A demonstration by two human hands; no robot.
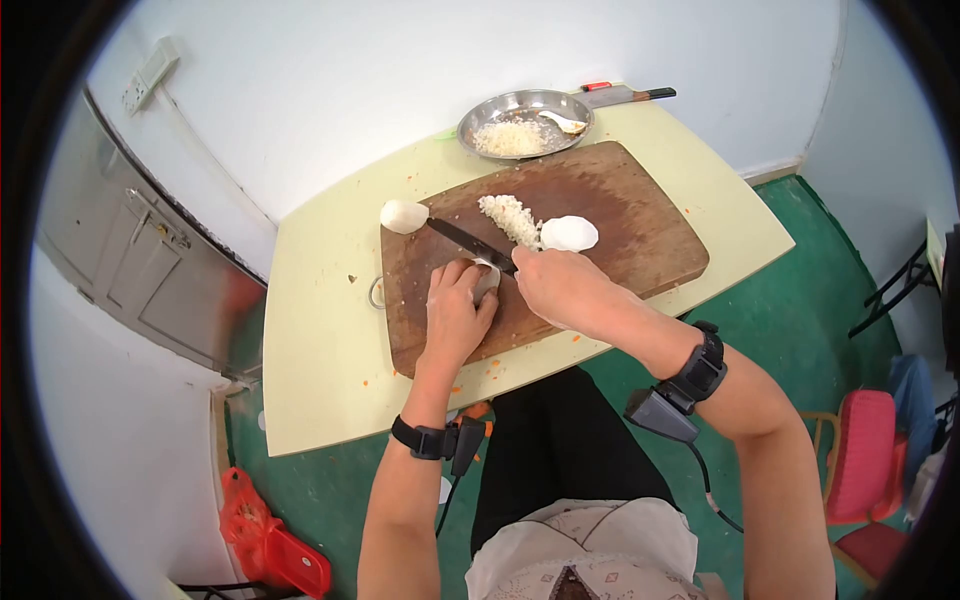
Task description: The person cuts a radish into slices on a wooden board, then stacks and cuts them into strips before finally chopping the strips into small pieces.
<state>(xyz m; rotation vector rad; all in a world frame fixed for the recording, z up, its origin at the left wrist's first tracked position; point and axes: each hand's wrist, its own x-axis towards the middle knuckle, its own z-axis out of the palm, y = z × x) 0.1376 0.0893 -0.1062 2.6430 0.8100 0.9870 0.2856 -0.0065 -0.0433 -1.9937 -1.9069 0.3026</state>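
Note:
My right hand (pixel 557 287) is closed round the handle of a kitchen knife (pixel 468 241), whose dark blade points to the far left over the wooden cutting board (pixel 640 215). My left hand (pixel 458 306) has its fingers curled over a piece of peeled white vegetable (pixel 487 279), perhaps radish, right beside the blade. A peeled white chunk (pixel 405 216) lies at the board's left corner, near the knife tip. Beyond my right hand rest another white piece (pixel 569 233) and a row of finely chopped white bits (pixel 511 219).
Behind the board stands a metal plate (pixel 483 146) holding chopped bits and a white spoon (pixel 562 122). A cleaver (pixel 612 96) lies at the yellow table's (pixel 320 330) back edge. Red bags (pixel 245 510) are on the floor at left; a red chair (pixel 861 455) is at right.

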